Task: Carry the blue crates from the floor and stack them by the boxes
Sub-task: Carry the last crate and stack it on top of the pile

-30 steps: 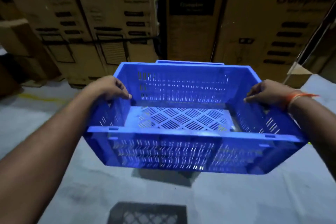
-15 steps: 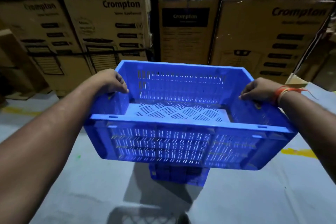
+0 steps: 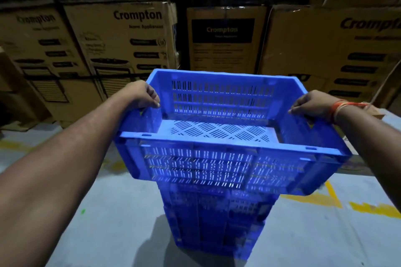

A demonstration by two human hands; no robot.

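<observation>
Gripping the blue crate (image 3: 219,134) rims, the left hand (image 3: 141,95) and right hand (image 3: 312,104) should lower it squarely onto the stack (image 3: 217,223).

The blue crate (image 3: 219,136) is a rectangular plastic box with slotted walls and a perforated lattice floor, open at the top and empty. It sits level in the air, long side facing the camera, directly above the crate stack (image 3: 219,219). The stack is of the same blue slotted plastic and stands upright on the grey floor (image 3: 108,234), near the cardboard boxes (image 3: 134,37) piled behind it. How many crates the stack holds cannot be told.
</observation>
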